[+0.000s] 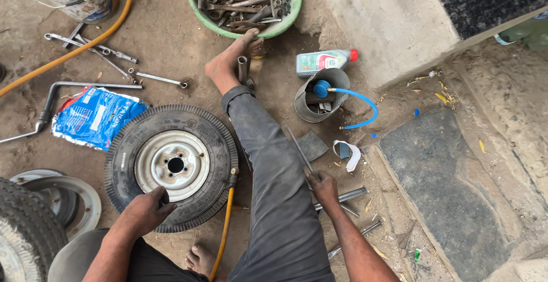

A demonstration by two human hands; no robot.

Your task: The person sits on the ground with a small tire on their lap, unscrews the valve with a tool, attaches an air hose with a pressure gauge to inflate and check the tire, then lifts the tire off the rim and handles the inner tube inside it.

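Head view: the left hand (149,206) lies spread on the small tyre (171,165), holding nothing; the right hand (323,186) is clamped around a thin metal rod (299,149) just beside the outstretched leg (268,162). An orange hose (224,230) meets the tyre's edge; a tin can (319,96) and a green bowl of spanners (245,2) stand beyond.

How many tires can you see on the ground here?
2. One tire with a white rim lies flat under the left hand. A second tire shows partly at the bottom left corner. More may lie outside the picture.
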